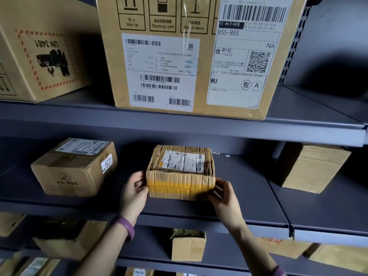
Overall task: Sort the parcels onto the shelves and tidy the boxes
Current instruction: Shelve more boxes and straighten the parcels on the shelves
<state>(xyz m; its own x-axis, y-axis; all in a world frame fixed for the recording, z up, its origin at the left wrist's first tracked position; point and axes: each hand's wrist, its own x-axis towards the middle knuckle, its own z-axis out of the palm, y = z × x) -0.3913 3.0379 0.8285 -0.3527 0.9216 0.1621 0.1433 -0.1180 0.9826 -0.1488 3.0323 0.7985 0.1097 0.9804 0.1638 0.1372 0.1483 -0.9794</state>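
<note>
Head view: at frame centre the crumpled parcel (pixel 180 172) sits on the middle shelf (pixel 245 176), label upward; left hand (pixel 133 189) and right hand (pixel 225 194) each grip a front corner, probably to square it beside the left box (pixel 74 167).

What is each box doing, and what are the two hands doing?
crumpled parcel: dented, taped shut, on the middle shelf, gripped at both sides.
left hand: grips the parcel's left side.
right hand: grips the parcel's right corner.
6215 box: closed, standing askew on the same shelf, untouched.
UN 3481 box: closed, its label upside down.
big labelled box: closed, upright on the upper shelf.
</note>
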